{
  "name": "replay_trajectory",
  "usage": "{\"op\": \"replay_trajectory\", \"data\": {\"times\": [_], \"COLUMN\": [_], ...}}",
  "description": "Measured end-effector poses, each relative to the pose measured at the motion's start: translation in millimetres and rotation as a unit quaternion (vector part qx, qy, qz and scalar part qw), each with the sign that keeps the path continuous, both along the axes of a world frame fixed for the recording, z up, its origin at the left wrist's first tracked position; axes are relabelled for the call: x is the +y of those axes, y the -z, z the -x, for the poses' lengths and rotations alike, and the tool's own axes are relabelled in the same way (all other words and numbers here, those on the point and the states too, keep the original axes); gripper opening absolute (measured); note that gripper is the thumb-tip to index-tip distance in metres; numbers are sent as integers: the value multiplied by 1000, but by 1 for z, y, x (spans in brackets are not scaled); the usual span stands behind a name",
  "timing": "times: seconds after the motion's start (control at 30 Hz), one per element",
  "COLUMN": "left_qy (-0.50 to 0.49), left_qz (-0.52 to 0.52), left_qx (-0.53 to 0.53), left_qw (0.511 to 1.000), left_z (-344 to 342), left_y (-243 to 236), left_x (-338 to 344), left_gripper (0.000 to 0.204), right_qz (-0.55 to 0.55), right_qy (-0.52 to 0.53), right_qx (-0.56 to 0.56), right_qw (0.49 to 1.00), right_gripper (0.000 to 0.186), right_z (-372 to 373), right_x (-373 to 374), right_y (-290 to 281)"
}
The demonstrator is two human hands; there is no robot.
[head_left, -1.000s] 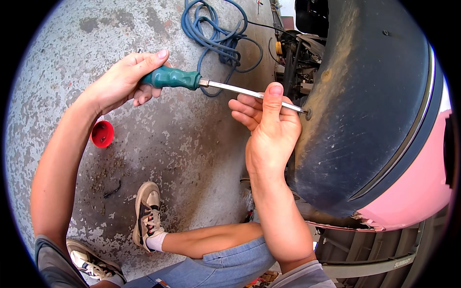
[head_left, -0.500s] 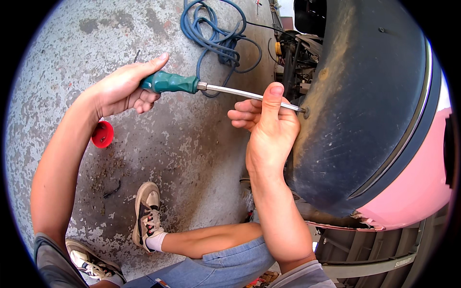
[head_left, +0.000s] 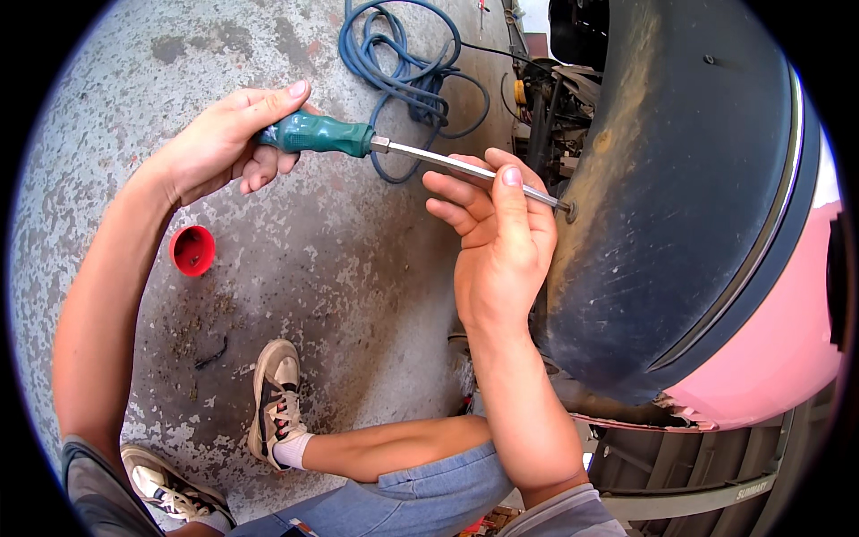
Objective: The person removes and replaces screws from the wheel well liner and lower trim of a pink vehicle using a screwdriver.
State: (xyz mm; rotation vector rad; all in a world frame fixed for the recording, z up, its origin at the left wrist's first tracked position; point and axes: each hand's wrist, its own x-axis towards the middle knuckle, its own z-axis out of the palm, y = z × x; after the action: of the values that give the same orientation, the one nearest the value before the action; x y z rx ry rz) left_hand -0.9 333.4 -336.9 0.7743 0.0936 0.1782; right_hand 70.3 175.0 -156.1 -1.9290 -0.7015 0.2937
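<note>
A screwdriver point(head_left: 327, 135) with a green handle and a long metal shaft slants down to the right across the view. My left hand point(head_left: 228, 139) is closed around the butt of its handle, the thumb lying along the top. Farther down, the shaft runs between the thumb and fingers of my right hand point(head_left: 506, 246), which steadies it close to the tip. That tip meets a round, dark screw head point(head_left: 571, 212) at the dusty edge of a black curved vehicle panel point(head_left: 689, 197). How the tip sits in the screw is too small to tell.
A small red cup point(head_left: 193, 240) with small dark bits inside stands on the worn concrete floor point(head_left: 331, 268). Beyond my hands lies a coiled blue hose point(head_left: 428, 103). Pink bodywork point(head_left: 761, 358) adjoins the black panel, and exposed mechanical parts point(head_left: 541, 107) show behind it.
My left hand and the screwdriver handle have shifted slightly up and left, with the handle turned a little. My right fingers have risen around the shaft, while the tip stays at the screw.
</note>
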Motion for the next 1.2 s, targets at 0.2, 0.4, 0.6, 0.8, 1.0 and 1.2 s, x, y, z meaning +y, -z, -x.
{"op": "replay_trajectory", "data": {"times": [0.2,0.4,0.6,0.8,1.0,1.2], "left_qy": [125,48,12,42,42,51], "left_qz": [83,72,6,-1,-1,4], "left_qx": [136,8,-82,-61,-37,37], "left_qw": [979,996,997,997,998,998], "left_z": [-13,-5,0,-3,-5,-4], "left_y": [2,0,13,13,12,1], "left_x": [-4,-12,-2,0,0,1], "left_gripper": [50,39,47,43,41,44], "right_qz": [15,10,2,-2,-3,-3], "right_qy": [32,55,52,57,43,36], "right_qx": [-13,-9,-2,-12,4,-4], "right_qw": [999,998,999,998,999,999], "right_gripper": [28,29,29,27,24,24], "right_z": [-1,0,1,1,4,3], "right_x": [-2,-2,3,1,1,-2], "right_y": [3,3,3,1,1,1]}}
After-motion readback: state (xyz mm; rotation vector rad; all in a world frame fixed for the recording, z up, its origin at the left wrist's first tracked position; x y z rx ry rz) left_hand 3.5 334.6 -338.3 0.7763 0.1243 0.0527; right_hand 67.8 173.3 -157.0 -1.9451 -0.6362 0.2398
